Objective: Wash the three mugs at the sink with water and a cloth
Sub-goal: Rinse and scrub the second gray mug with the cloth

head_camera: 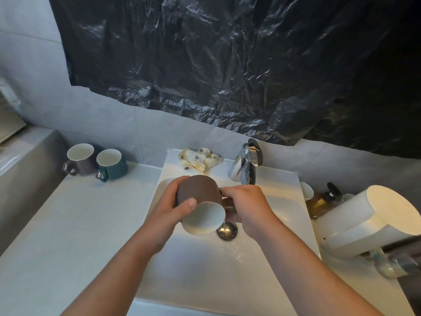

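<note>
Low at centre frame, over the sink (205, 270), the left hand (173, 208) wraps the tilted brown mug (198, 195) and the right hand (246, 206) grips its handle, so it seems mid-wash, while the purple mug (80, 159) and teal mug (111, 164) stand at left, washed or not unclear, and the cloth (200, 159) lies unused by the tap (248, 163).

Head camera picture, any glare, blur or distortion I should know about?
Head view: wide-angle bending curves the counter edge and the wall tiles; glare streaks the black plastic sheet and the chrome faucet; the object at the lower right is smeared and unreadable; the brown mug looks fairly sharp.
</note>
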The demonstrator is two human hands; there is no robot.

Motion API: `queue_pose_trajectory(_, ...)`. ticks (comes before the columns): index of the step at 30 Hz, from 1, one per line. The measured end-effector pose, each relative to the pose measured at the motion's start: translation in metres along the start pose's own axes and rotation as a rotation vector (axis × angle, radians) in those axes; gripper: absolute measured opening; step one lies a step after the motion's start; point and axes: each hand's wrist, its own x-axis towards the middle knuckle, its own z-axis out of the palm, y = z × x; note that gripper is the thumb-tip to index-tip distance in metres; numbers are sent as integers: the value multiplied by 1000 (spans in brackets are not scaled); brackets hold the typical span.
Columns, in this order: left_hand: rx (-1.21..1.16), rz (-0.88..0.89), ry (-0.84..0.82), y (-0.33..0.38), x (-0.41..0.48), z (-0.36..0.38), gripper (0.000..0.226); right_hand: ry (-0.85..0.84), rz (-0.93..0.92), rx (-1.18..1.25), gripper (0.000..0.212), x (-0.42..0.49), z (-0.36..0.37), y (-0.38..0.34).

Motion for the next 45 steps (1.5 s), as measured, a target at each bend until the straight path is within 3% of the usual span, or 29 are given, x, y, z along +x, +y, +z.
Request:
queue_pose_trajectory(5,-99,-96,53,-12,7,-22,69,-104,215,-135,11,24,20,-12)
queue_pose_trajectory(9,-271,-284,236,-20,12,-31,54,-164,316,-321,31,48,35,-18)
queue_pose_trajectory(12,-249,-297,391,-26,19,-44,63,-64,22,-465,23,84,50,-20)
queue_pose_trajectory(14,-267,-291,457,-30,22,-53,51,-17,-254,-713,18,112,62,-21)
queue_pose_trajectory(16,-291,-276,496,-34,26,-60,47,44,-420,-933,33,140,75,-18)
queue_pose_trajectory(19,-283,-269,517,-40,27,-64,46,112,-428,-1118,56,172,88,-8)
queue_pose_trajectory(21,-292,-261,540,-43,27,-62,36,133,-384,-1169,44,180,89,1)
queue_pose_trajectory(23,-303,-260,587,-45,27,-58,34,160,-397,-1041,18,171,87,9)
queue_pose_trajectory(27,-355,-251,646,-45,23,-48,35,134,-361,-401,34,108,71,33)
queue_pose_trajectory(31,-348,-169,592,-46,14,-33,47,-25,-335,50,12,47,47,63)
queue_pose_trajectory(35,-328,-117,518,-53,14,-9,66,-61,-407,82,6,38,33,85)
queue_pose_trajectory(39,-227,19,476,-67,16,18,57,-121,-512,26,22,29,15,102)
queue_pose_trajectory(42,-191,107,428,-76,18,29,55,-47,-590,1,23,30,-2,115)
queue_pose_trajectory(45,-154,202,335,-85,16,36,68,-25,-639,36,52,32,-16,126)
